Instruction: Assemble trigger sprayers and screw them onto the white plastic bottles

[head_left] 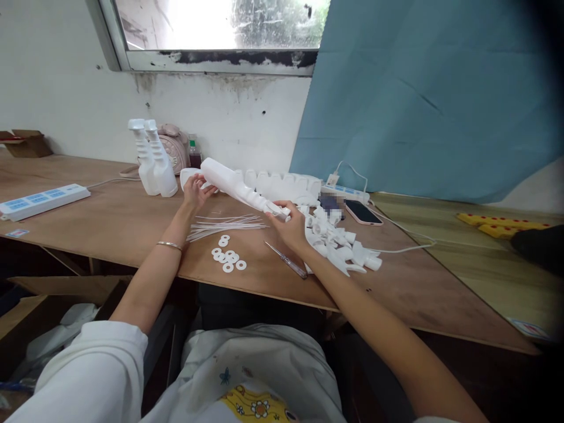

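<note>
A white plastic spray bottle point(229, 181) is held tilted above the table, its base up to the left and its neck down to the right. My left hand point(198, 191) is at the base end, its fingers curled against the underside. At the neck, my right hand point(288, 223) is closed around a white trigger sprayer head point(277, 210); its fingers partly hide the joint. Below the bottle lie thin white tubes point(229, 226) and several white ring washers point(229, 257). A screwdriver point(286, 259) with a clear handle rests under my right wrist.
Loose white sprayer heads point(337, 241) are piled right of my right hand. Behind the held bottle, more white bottles point(286, 187) lie in a row. Two bottles point(154, 161) stand at left, near a pink bag point(174, 147). A phone point(363, 212) and power strips point(44, 201) lie about.
</note>
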### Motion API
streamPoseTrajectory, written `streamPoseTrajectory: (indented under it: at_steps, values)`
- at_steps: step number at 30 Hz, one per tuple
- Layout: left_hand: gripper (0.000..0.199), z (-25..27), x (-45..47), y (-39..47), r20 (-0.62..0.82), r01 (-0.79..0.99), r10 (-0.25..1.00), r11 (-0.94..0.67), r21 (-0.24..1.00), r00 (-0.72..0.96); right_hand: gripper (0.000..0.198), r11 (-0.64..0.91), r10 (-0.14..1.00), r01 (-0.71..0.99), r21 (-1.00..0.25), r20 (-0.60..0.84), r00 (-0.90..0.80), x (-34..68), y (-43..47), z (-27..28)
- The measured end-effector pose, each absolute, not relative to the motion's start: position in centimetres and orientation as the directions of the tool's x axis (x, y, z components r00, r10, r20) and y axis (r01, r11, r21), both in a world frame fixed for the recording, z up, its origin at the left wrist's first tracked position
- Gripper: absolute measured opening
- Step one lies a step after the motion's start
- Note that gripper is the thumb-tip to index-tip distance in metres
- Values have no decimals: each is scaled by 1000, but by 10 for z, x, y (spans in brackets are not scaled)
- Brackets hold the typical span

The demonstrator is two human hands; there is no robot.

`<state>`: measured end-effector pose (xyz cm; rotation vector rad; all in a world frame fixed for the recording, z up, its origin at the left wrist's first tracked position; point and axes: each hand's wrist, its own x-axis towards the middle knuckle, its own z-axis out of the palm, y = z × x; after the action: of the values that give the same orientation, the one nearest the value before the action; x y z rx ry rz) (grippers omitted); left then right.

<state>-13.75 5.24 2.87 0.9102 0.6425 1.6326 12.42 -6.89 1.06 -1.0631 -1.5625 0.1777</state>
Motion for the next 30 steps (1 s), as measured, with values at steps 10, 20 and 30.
streamPoseTrajectory:
  at_steps: [10,20,30]
  values:
    - [42,27,-132,46,58,-476,998,-62,877,-24,19,665,511,676,-316,853,-104,127,-62,6]
    - [35,27,-138,46,240,-495,967,-168,852,85,39,466,750,597,-653,650,125,124,-68,7]
    - [47,28,-140,32,424,-542,901,-312,780,92,42,412,875,209,-887,449,180,128,-58,9]
